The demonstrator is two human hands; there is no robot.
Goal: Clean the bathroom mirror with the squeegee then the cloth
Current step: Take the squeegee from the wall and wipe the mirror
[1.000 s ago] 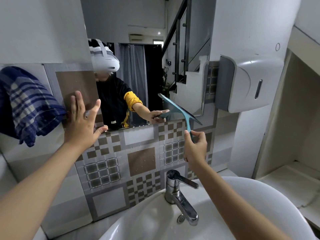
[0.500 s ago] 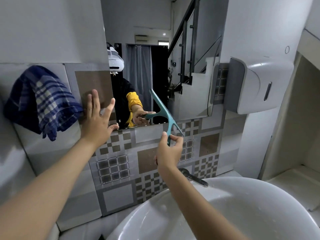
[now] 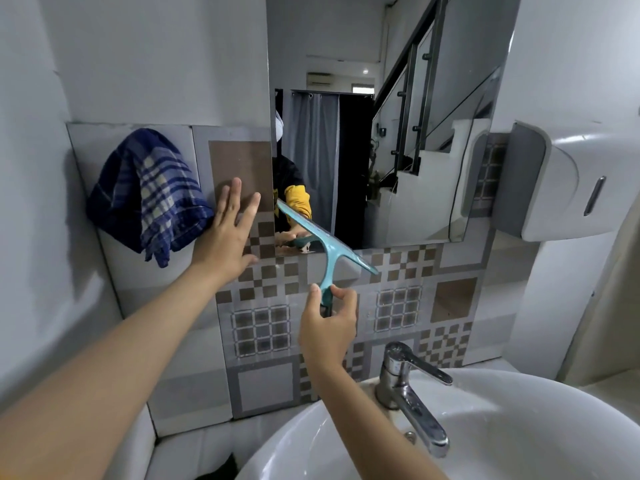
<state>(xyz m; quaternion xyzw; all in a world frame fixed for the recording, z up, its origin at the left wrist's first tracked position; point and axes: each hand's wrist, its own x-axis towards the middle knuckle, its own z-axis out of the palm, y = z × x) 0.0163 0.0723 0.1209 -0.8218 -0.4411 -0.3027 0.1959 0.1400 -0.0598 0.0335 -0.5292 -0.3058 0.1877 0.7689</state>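
Squeegee [image 3: 325, 244] step's on: right hand [image 3: 329, 327] pinches its handle, blade slanted over the mirror's [image 3: 398, 133] lower-left corner. Left hand [image 3: 228, 233] lies flat and open on the tiles [image 3: 398, 306], just right of the hanging cloth [image 3: 149, 195]. Next I'd drag the blade evenly across the glass.

light: dim, cool, even | shadows: soft | focus: sharp | edges: wide-angle bowing

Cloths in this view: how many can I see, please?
1. A blue checked cloth hangs on the tiled wall, left of the mirror, beside the left hand. Others may be outside the view.
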